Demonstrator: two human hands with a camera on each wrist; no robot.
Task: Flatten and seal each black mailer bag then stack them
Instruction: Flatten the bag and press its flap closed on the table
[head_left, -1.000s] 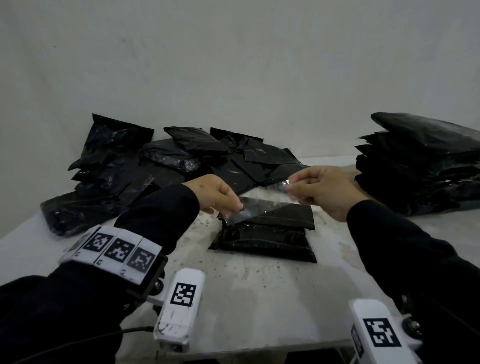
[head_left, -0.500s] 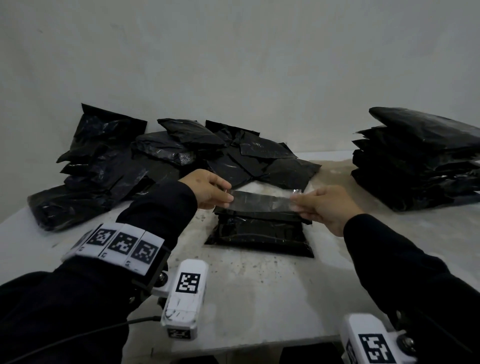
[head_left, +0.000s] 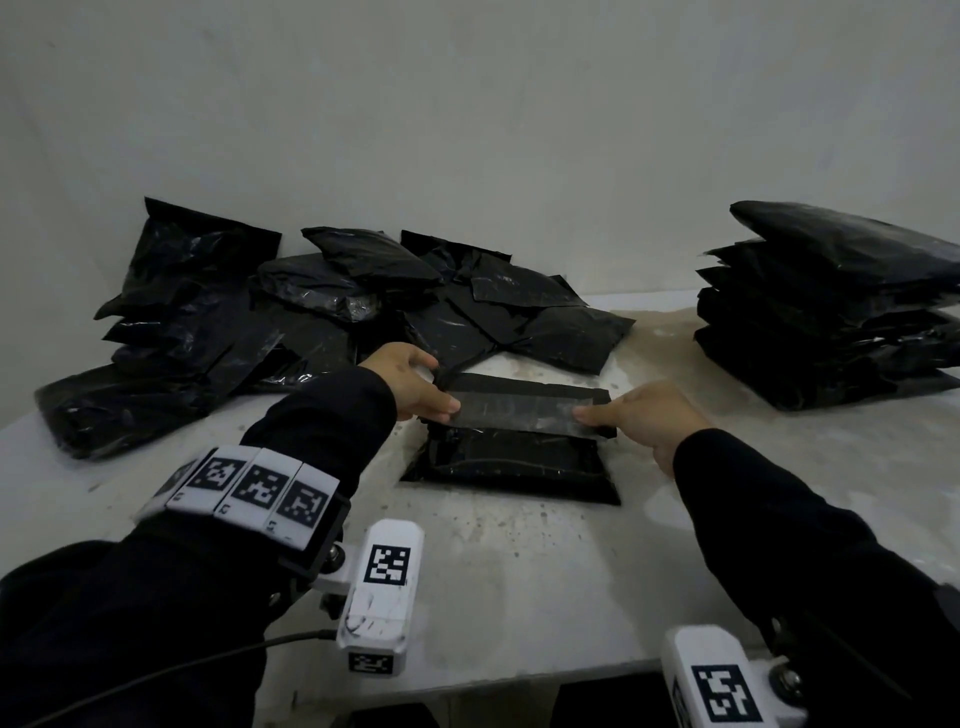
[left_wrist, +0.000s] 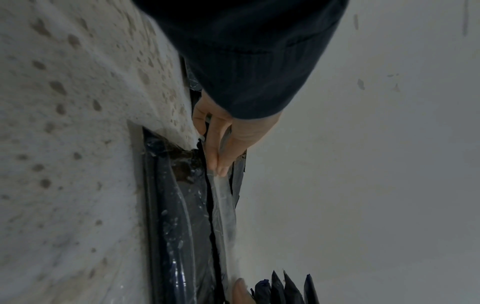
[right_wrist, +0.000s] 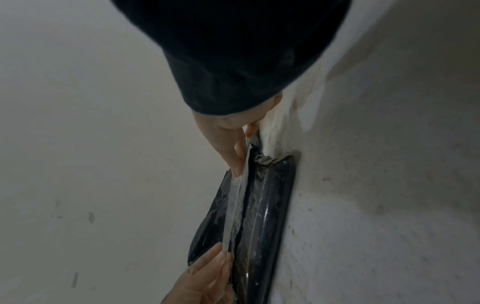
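Your left hand (head_left: 415, 387) pinches the left end of a clear strip (head_left: 524, 413) lying along the flap (head_left: 524, 389) of a black mailer bag (head_left: 511, 460), thumb on top and fingers curled underneath. Your right hand (head_left: 641, 415) pinches the right end of the same strip, thumb pointing inward along it. The strip stretches between your two hands, just above the bag's folded top edge; the wrist views show it held edge-on, close against the flap, though you cannot tell from them whether it is stuck down yet. The bag lies flat on the pale, speckled tabletop (head_left: 519, 571), in the middle and near you, with its flap on the far side. Behind it and to the left, a loose pile of black bags (head_left: 311, 312) sprawls against the wall. On the far right, well apart from the bag you hold, a neat stack of black bags (head_left: 831, 312) stands on the tabletop.
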